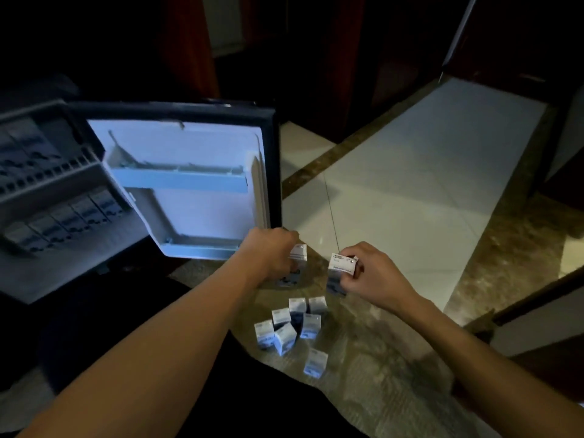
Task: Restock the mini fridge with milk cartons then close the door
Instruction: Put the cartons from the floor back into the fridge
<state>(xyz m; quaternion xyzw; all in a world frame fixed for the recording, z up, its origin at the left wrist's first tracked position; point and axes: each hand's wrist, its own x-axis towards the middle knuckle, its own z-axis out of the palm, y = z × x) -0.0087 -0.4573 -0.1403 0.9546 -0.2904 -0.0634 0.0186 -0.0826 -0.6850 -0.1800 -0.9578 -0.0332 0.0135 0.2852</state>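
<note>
— At nine o'clock the mini fridge (47, 184) shows rows of cartons, its door (196, 213) swung wide; what could go wrong?
— Carrying two at once; either may slip, or knock over the floor cartons (290, 324) at six o'clock.
— And the hands?
— Both forearms reach forward, backs up; the left hand (271, 251) curls over one milk carton (299, 252); the right hand (369, 273) pinches a second carton (339, 270).

Room: mini fridge (63, 181), tile floor (410, 184)
</note>
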